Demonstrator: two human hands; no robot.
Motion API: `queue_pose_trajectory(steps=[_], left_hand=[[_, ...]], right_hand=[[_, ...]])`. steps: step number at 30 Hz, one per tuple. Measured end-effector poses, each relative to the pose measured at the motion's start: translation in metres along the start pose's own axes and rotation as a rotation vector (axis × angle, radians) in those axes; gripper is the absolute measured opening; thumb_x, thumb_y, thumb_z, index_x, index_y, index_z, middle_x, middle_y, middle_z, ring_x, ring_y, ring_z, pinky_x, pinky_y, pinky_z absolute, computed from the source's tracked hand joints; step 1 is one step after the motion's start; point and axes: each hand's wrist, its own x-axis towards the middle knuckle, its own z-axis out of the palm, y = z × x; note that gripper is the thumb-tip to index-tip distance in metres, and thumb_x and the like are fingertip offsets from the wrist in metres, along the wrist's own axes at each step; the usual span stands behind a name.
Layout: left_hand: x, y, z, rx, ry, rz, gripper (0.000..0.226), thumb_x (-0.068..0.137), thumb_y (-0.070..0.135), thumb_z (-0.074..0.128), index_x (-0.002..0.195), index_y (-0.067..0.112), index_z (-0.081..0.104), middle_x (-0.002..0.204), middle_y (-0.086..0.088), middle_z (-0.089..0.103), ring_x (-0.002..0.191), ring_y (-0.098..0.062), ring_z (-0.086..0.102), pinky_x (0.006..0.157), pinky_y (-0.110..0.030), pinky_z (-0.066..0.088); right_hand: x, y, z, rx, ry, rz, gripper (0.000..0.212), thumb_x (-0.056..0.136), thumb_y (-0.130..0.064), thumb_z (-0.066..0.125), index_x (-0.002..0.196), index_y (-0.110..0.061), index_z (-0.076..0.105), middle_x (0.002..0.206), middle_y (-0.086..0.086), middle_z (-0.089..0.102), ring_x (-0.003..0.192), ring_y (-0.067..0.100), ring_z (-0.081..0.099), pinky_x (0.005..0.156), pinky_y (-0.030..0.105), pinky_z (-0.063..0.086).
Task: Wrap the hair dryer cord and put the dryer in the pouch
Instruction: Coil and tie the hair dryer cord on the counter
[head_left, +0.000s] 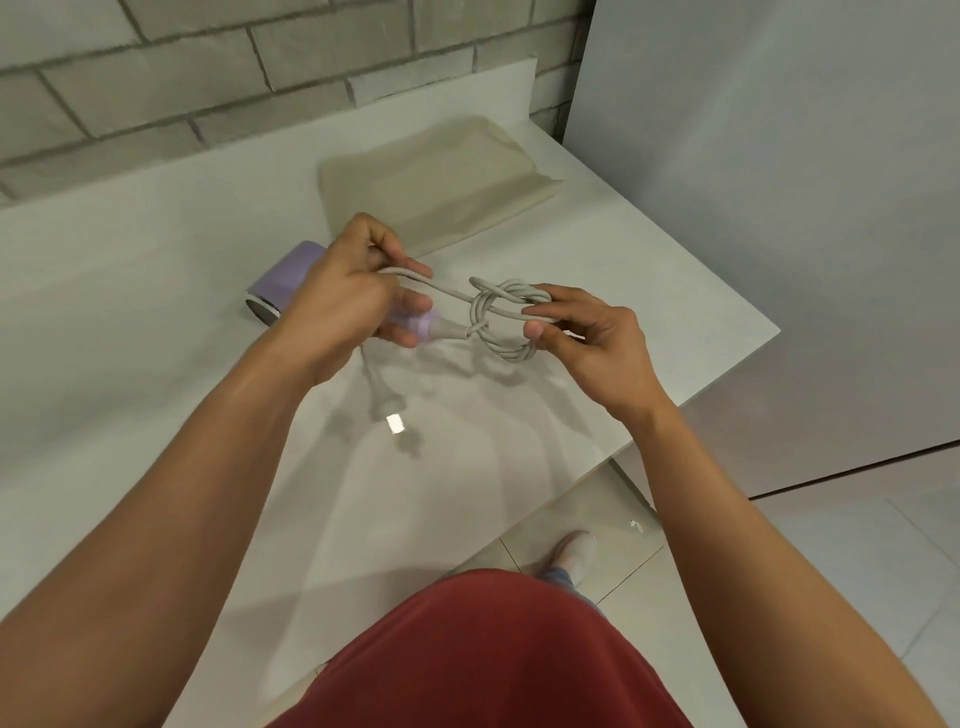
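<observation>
**Head view.** A lavender hair dryer (285, 280) is at the centre left, barrel pointing left, low over a white counter (130, 322). Whether the barrel rests on the counter cannot be told. The left hand (343, 301) hides most of the dryer's handle, so only the barrel and the handle's lower end show. Its fingers are curled round the handle and also trap one strand of the grey cord (475, 310).

Right of the dryer, the cord is gathered into a small coil with a turn wound across it. The right hand (587, 338) pinches this coil between its thumb and bent fingers.

The plug (395, 422) appears below the dryer's handle, nearer the viewer. It is blurred, and contact with the counter cannot be judged.

Behind the dryer and to its right, a flat beige pouch (431, 176) lies on the counter, apart from both hands.

A pale brick wall (208, 78) backs the counter beyond the dryer, and a plain white panel (779, 208) stands far to the dryer's right. Nearer the viewer than the dryer are a tiled floor (831, 571), a light shoe (574, 553) and a red shirt (493, 654).
</observation>
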Motion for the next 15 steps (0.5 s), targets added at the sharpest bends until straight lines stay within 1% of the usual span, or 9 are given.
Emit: queue_pose_trajectory(steps=[1,3,5,8,9,11,12,13,15], left_hand=[[-0.002,0.001,-0.004,0.028,-0.024,-0.018,0.035,0.086,-0.016,0.062,0.099,0.015,0.053,0.111,-0.005,0.075,0.078,-0.015,0.074,0.044,-0.026,0.051],[-0.011,-0.001,-0.008,0.124,-0.079,-0.030,0.033,0.083,-0.014,0.066,0.100,0.013,0.060,0.109,0.001,0.078,0.081,-0.014,0.074,0.040,-0.024,0.043],[-0.021,-0.009,-0.006,0.199,-0.117,-0.031,0.031,0.083,-0.013,0.063,0.098,0.014,0.065,0.111,0.005,0.077,0.087,-0.019,0.075,0.037,-0.024,0.038],[-0.035,-0.027,-0.001,0.255,-0.138,-0.062,0.032,0.086,-0.010,0.061,0.098,0.020,0.067,0.114,0.009,0.075,0.087,-0.033,0.074,0.037,-0.022,0.035],[-0.038,-0.032,0.000,0.257,-0.136,-0.075,0.032,0.086,-0.008,0.061,0.099,0.021,0.068,0.113,0.010,0.075,0.085,-0.033,0.074,0.038,-0.023,0.034],[-0.042,-0.042,0.002,0.254,-0.114,-0.088,0.032,0.088,-0.006,0.062,0.102,0.022,0.068,0.111,0.010,0.075,0.066,-0.017,0.070,0.040,-0.024,0.034],[-0.044,-0.045,0.003,0.248,-0.093,-0.089,0.031,0.087,-0.003,0.066,0.103,0.024,0.068,0.110,0.008,0.075,0.054,-0.011,0.061,0.042,-0.025,0.034],[-0.044,-0.049,0.004,0.244,-0.067,-0.085,0.029,0.087,0.002,0.069,0.104,0.026,0.068,0.109,0.008,0.074,0.048,-0.010,0.053,0.043,-0.026,0.035],[-0.044,-0.055,0.005,0.253,-0.018,-0.066,0.021,0.090,0.013,0.072,0.104,0.029,0.070,0.102,0.009,0.074,0.053,-0.010,0.053,0.044,-0.024,0.037]], right_hand=[[0.000,0.004,-0.001,-0.011,0.003,0.011,0.017,0.093,-0.009,0.077,0.109,-0.012,0.081,0.129,0.000,0.071,0.116,0.013,0.069,0.097,0.041,0.059],[-0.001,0.013,-0.004,-0.088,-0.011,0.016,0.015,0.093,-0.010,0.078,0.108,-0.009,0.082,0.129,0.001,0.071,0.119,0.007,0.067,0.099,0.034,0.058],[-0.004,0.021,-0.005,-0.162,-0.062,0.014,0.016,0.093,-0.010,0.078,0.108,-0.008,0.082,0.131,-0.001,0.071,0.121,0.004,0.066,0.099,0.027,0.057],[-0.012,0.034,-0.004,-0.308,-0.139,-0.013,0.018,0.092,-0.011,0.079,0.110,-0.014,0.083,0.135,-0.004,0.069,0.122,0.000,0.064,0.104,0.021,0.052],[-0.013,0.037,-0.003,-0.367,-0.142,-0.019,0.020,0.091,-0.013,0.080,0.110,-0.017,0.083,0.137,-0.006,0.069,0.123,0.000,0.062,0.106,0.019,0.049],[-0.015,0.040,-0.003,-0.444,-0.120,-0.012,0.022,0.090,-0.015,0.080,0.111,-0.020,0.083,0.139,-0.009,0.067,0.124,0.004,0.060,0.105,0.019,0.046],[-0.016,0.040,-0.003,-0.462,-0.115,-0.008,0.023,0.090,-0.015,0.080,0.112,-0.020,0.083,0.139,-0.010,0.067,0.124,0.006,0.059,0.104,0.019,0.047],[-0.016,0.040,-0.003,-0.463,-0.123,-0.005,0.023,0.089,-0.014,0.080,0.111,-0.019,0.083,0.139,-0.010,0.067,0.124,0.005,0.060,0.103,0.018,0.047],[-0.017,0.036,-0.004,-0.443,-0.161,-0.001,0.020,0.087,-0.014,0.082,0.107,-0.018,0.084,0.137,-0.009,0.068,0.121,0.001,0.062,0.103,0.014,0.047]])
